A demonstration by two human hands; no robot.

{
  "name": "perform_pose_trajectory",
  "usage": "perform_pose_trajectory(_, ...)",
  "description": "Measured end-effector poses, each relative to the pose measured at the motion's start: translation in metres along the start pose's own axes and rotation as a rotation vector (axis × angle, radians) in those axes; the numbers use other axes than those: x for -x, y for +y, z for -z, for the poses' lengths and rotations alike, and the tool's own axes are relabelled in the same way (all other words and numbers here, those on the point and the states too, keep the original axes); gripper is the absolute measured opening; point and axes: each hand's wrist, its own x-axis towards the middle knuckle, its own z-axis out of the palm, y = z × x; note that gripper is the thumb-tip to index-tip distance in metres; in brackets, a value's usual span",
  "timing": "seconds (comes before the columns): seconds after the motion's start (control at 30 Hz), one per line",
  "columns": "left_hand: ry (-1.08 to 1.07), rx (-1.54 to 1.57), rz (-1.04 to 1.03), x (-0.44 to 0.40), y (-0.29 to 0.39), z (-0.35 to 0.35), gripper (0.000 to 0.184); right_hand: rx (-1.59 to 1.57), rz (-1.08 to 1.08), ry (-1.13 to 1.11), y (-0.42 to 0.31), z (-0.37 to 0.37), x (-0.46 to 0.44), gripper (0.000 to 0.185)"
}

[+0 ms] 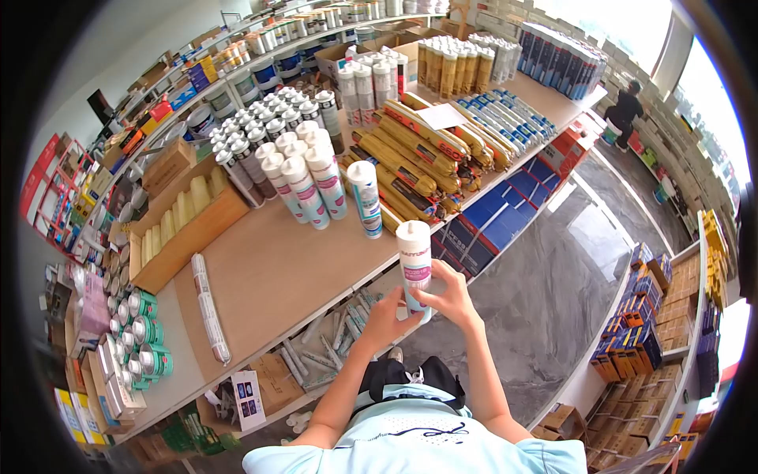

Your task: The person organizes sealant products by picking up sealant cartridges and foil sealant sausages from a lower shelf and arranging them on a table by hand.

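Note:
Between my two hands, just off the table's edge, is an upright white sealant cartridge [415, 257] with a pink and teal label. My right hand [450, 296] wraps its side with fingers closed on it. My left hand [388, 320] grips it low down, fingers curled around the base. On the table beyond stands a single white and blue cartridge [365, 199]. To its left is a cluster of white, pink and teal cartridges [304, 189] like the held one. Gold foil sausage packs [403, 170] lie stacked to the right.
The brown-topped table [260, 276] holds a lone white sausage pack [208, 308], green-labelled cans [146, 340] and a cardboard box [185, 225] of pale rolls. Blue boxes [505, 205] sit below. Shelves with boxes [632, 340] stand right. A person [624, 114] crouches by the far wall.

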Motion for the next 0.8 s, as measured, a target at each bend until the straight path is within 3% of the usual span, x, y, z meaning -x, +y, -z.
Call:
perform_pose_trajectory(0.07, 0.06, -0.056, 0.007, 0.006, 0.0, 0.011, 0.043, 0.11, 0.1, -0.045, -0.011, -0.013, -0.008, 0.051)
perform_pose_trajectory(0.23, 0.194, -0.267, -0.012, 0.016, 0.006, 0.052, 0.049, 0.022, 0.211, -0.091, -0.025, -0.052, -0.025, 0.05)
perform_pose_trajectory(0.37, 0.259, -0.359, -0.154, 0.016, -0.006, 0.083, 0.046, 0.007, 0.265, -0.142, -0.034, -0.075, -0.037, 0.053)
perform_pose_trajectory(0.43, 0.277, -0.416, -0.168, 0.015, -0.009, 0.097, 0.047, -0.111, 0.213, -0.179, -0.034, -0.086, -0.042, 0.052)
perform_pose_trajectory(0.5, 0.236, -0.538, -0.032, 0.013, -0.013, 0.107, 0.046, -0.103, 0.197, -0.171, -0.027, -0.097, -0.051, 0.048)
perform_pose_trajectory(0.8, 0.282, -0.466, 0.018, 0.005, -0.048, 0.113, 0.042, -0.006, 0.097, -0.218, -0.003, -0.118, -0.072, 0.053)
